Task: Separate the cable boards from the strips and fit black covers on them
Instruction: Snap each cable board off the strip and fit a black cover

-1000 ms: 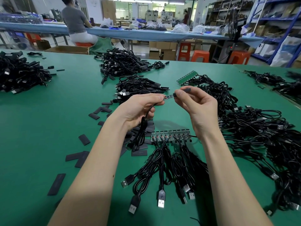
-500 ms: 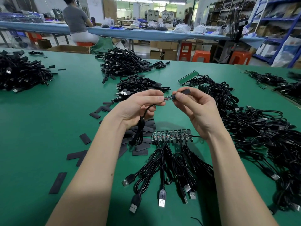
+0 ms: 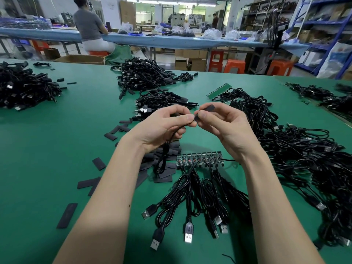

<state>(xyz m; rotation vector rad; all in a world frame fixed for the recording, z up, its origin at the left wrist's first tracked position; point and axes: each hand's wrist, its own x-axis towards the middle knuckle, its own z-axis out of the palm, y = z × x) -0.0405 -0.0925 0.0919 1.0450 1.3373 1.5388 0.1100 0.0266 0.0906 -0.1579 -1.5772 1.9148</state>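
Green worktop (image 3: pixel 47 149) fills my view, with loose black covers (image 3: pixel 99 163) scattered at nine o'clock of my hands. My left hand (image 3: pixel 162 126) has its grip pinched on the cable (image 3: pixel 167 147) right at its board end; I judge the board is hidden under the fingertips. At three o'clock of it, touching, my right hand (image 3: pixel 224 126) pinches a black cover (image 3: pixel 208 108). If I push skewed, the cover could snag or buckle, and a hard tug might stress the solder joint. At six o'clock the uncut strip (image 3: pixel 199 159) lies near enough for a dangling cable to drag.
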